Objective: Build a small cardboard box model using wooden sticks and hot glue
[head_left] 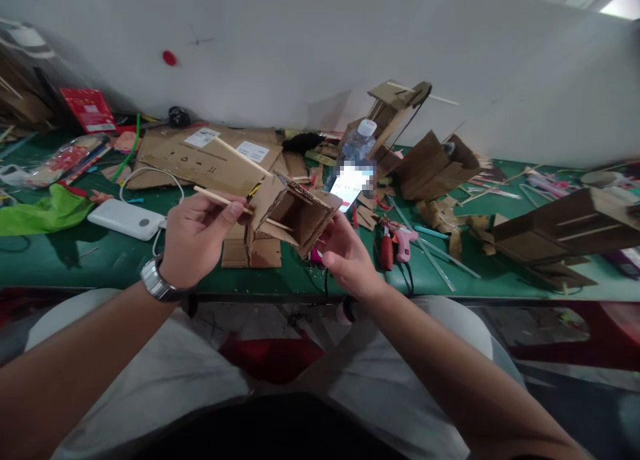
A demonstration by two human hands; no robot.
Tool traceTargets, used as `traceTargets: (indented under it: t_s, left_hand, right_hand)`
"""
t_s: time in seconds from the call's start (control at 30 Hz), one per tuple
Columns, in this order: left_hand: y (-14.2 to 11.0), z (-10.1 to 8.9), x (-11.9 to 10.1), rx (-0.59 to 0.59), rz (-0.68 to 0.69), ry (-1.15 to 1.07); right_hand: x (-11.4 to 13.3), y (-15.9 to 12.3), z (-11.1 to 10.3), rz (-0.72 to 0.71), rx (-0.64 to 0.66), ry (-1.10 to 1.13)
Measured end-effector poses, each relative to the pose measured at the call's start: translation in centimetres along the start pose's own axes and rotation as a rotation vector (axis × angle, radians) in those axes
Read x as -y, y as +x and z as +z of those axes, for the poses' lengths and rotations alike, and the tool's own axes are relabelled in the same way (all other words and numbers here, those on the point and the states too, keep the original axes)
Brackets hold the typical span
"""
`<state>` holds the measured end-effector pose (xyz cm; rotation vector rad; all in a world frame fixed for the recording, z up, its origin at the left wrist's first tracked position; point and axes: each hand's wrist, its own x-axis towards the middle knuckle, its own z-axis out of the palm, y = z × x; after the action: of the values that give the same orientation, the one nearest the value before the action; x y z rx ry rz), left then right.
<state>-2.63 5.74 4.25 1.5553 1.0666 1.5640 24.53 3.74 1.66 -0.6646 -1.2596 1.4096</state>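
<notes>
A small open cardboard box (315,210) is held up over the green table, its opening tilted toward me. My right hand (350,257) grips its right side, thumb in front and fingers partly hidden behind. My left hand (200,237), with a metal watch on the wrist, pinches a thin wooden stick (217,197) that runs into the box's left wall; its far part shows inside. A second wooden stick (243,157) pokes out of the box toward the upper left. Whether the left fingers also touch the cardboard I cannot tell.
Behind the box stand a lit phone (347,185) and a plastic bottle (365,137). A pink glue gun (404,243) and a red-handled tool (387,249) lie to the right, near cardboard structures (560,223). On the left are a white power bank (125,219) with cable and flat cardboard (200,163).
</notes>
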Motion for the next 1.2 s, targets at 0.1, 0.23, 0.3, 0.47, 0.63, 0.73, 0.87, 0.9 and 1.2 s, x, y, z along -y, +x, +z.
traceTargets:
  t_s: [0.1, 0.23, 0.3, 0.47, 0.63, 0.73, 0.87, 0.9, 1.2]
  left_hand:
    - [-0.3, 0.2, -0.8, 0.01, 0.015, 0.079]
    - [-0.7, 0.5, -1.5, 0.075, 0.099, 0.16]
    - [-0.7, 0.7, -1.3, 0.117, 0.105, 0.166]
    - [0.1, 0.2, -0.8, 0.068, 0.306, 0.137]
    - [-0.8, -0.3, -2.5, 0.12, 0.889, 0.777]
    - [-2.9, 0.8, -4.1, 0.215, 0.972, 0.989]
    - [-4.8, 2.3, -5.2, 0.241, 0.801, 1.126]
    - [-4.9, 2.4, -5.3, 0.257, 0.775, 1.128]
    - [-3.7, 1.2, -4.7, 0.332, 0.83, 1.054]
  right_hand:
    - [0.3, 0.0, 0.4, 0.089, -0.028, -0.022]
    - [0.8, 0.1, 0.8, 0.105, -0.099, 0.022]
    - [0.9, 0.1, 0.7, 0.104, -0.111, 0.007]
    - [1.6, 0.4, -0.2, -0.042, -0.169, -0.221]
    - [3.2, -0.2, -0.1, -0.127, -0.117, -0.496]
    - [3.7, -1.2, 0.8, -0.163, -0.051, -0.565]
    - [4.0, -2.1, 1.7, -0.176, 0.007, -0.622]
    - [4.1, -2.3, 1.8, -0.157, 0.006, -0.617]
    - [4.3, -2.5, 1.4, -0.072, 0.087, -0.595]
